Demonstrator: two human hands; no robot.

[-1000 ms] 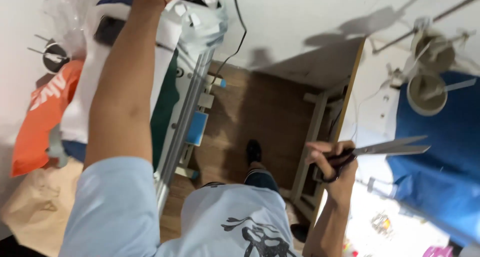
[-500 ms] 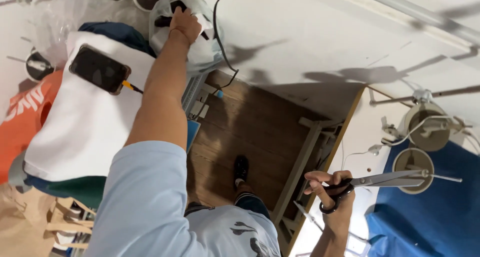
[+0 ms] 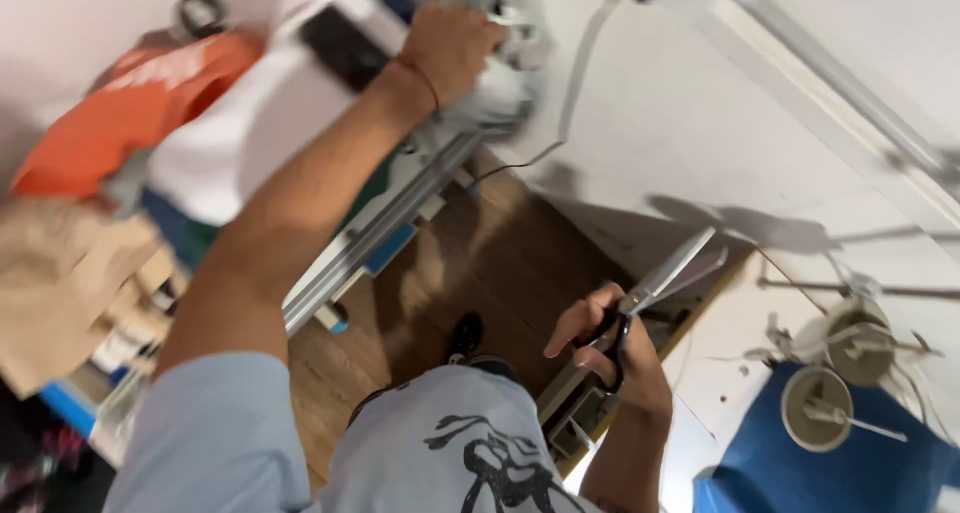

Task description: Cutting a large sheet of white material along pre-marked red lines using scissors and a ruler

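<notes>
At right, two cones [image 3: 818,408] stand on blue cloth [image 3: 850,463], contents not discernible. Right hand [image 3: 610,348] closed through the handles of scissors [image 3: 655,288]: long silver blades, shut, over wooden floor [image 3: 500,263]. Left hand [image 3: 450,48] grips a blurred white object [image 3: 500,93].

Single head-worn view, looking steeply down.
Camera sits above the person's own torso, close to both arms; wooden floor [image 3: 470,263] lies directly below, a worktop [image 3: 730,343] edge at right. No second view.
</notes>
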